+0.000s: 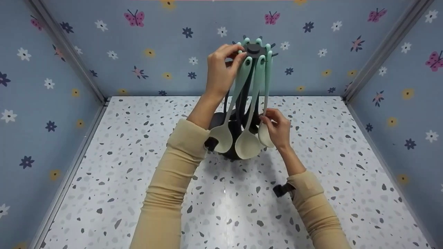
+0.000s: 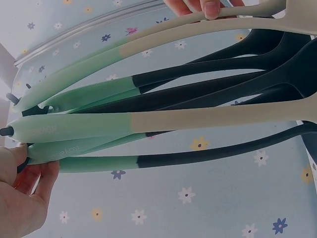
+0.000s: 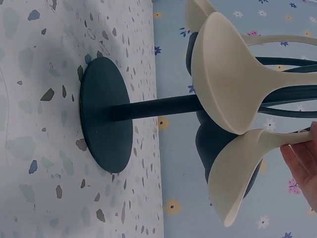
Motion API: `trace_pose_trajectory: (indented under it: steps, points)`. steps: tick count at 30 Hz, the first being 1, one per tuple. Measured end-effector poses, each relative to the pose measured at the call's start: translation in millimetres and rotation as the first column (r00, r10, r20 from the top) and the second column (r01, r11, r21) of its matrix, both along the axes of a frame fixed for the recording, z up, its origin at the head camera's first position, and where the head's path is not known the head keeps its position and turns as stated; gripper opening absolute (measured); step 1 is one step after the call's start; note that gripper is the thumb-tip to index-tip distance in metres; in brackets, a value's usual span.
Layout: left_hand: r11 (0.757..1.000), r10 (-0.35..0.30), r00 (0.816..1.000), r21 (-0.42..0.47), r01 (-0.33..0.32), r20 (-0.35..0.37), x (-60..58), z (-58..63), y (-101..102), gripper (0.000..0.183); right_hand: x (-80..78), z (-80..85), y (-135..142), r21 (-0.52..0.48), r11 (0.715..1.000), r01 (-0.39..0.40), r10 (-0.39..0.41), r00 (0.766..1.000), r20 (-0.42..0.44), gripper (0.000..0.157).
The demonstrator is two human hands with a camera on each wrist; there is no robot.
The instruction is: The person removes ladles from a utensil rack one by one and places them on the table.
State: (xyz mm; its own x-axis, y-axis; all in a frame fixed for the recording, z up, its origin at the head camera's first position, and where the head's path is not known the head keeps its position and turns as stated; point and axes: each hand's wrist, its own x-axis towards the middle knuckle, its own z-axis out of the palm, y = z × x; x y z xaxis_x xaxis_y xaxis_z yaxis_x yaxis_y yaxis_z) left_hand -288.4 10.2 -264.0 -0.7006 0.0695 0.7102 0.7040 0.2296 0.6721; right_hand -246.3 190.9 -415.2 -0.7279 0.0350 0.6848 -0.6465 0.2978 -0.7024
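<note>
Just above centre, 3 spoons [image 1: 247, 145] have pale mint-green handles changing to plain cream toward their bowls. Behind them, darker utensils [image 2: 168, 161] have green handle tops and black lower parts. Their stand [image 3: 99, 141] looks plain black, with a black knob [image 1: 253, 49] at upper middle. The sleeves [image 1: 166, 193], lower left and lower right, are solid tan. Across the lower frame, the table [image 1: 104, 193] is white, scattered with light and dark grey flecks. The walls [image 1: 193, 17], at top and sides, are dusty blue, printed with white, yellow and navy flowers and pink butterflies. Corner strips [image 1: 68, 48] at upper left and right are grey.
</note>
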Motion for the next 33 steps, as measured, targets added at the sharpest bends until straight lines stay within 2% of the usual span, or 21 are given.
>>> trace_pose_trajectory:
  steps: [9,22,27,30,33]
  points:
    - [1.0,-0.013,1.0,0.003,0.013,-0.008,-0.6,-0.4,1,0.017,2.2,7.2,7,-0.008,0.999,0.045,-0.045,0.999,0.021,0.014]
    - [1.0,-0.014,1.0,0.015,0.014,0.002,-0.3,-0.1,1,0.016,9.5,14.7,16,0.052,0.992,0.116,-0.115,0.993,-0.022,0.014]
    - [1.0,-0.02,1.0,0.019,0.02,0.007,0.0,0.6,2,0.016,13.7,17.1,20,0.029,0.992,0.122,-0.122,0.992,-0.019,0.014]
    - [1.0,-0.023,1.0,0.02,0.023,0.01,0.6,1.2,1,0.016,15.1,14.0,25,0.005,0.992,0.128,-0.128,0.992,0.012,0.014]
    - [0.999,-0.029,1.0,0.028,0.029,0.01,0.7,1.3,0,0.016,14.0,2.4,32,-0.005,0.99,0.143,-0.143,0.988,0.059,0.015]
